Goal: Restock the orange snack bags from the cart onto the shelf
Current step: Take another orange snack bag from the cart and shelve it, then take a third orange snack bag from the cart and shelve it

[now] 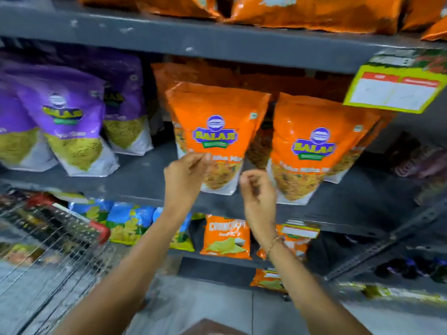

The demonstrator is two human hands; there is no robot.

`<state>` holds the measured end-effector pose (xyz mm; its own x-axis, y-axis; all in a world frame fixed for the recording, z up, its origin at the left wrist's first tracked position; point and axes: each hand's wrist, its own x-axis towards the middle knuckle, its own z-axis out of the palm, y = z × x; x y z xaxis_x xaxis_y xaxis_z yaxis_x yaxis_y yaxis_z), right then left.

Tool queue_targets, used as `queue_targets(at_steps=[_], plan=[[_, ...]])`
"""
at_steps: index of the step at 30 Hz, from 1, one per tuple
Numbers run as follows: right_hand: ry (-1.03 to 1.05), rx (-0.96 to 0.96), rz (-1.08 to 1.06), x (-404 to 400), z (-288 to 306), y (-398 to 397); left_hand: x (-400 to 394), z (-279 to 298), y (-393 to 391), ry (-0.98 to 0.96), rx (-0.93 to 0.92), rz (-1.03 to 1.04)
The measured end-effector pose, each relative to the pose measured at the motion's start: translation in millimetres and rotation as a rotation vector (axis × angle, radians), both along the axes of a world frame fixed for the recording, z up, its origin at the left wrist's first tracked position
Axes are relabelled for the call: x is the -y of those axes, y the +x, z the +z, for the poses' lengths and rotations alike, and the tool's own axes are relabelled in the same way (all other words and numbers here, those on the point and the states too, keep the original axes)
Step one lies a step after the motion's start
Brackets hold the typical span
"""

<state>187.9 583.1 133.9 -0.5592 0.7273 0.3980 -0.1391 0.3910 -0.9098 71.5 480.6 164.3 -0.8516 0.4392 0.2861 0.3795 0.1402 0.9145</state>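
Note:
An orange snack bag point(215, 122) stands upright on the grey middle shelf point(140, 175), with more orange bags behind it. A second orange bag point(312, 141) stands just to its right. My left hand point(186, 172) touches the lower left front of the first bag, fingers curled against it. My right hand point(257, 189) hovers between the two bags near their bases, fingers loosely curled and holding nothing. The wire cart point(48, 238) with red trim is at the lower left; its contents are blurred.
Purple snack bags point(65, 122) fill the left of the same shelf. More orange bags point(314, 13) lie on the shelf above. A yellow-edged price tag point(394, 90) hangs at the upper right. Blue and small orange bags point(227, 238) sit on the lower shelf.

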Motion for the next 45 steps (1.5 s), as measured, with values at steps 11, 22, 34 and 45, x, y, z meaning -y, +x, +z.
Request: queue_targets(at_steps=[11,22,34,45], plan=[[0.138,0.458,0.880,240,-60,-157,352,-56,-61,-0.406,0.149,0.700],[0.907,1.026,1.475,468,-141,-212,606,-164,-25,-1.448,0.785,0.055],[1.027,0.911,1.222,480,-182,-217,619,-195,-29,-1.127,0.428,0.361],[0.132,0.456,0.781,375,-68,-206,522,-93,-104,0.145,0.319,0.569]])
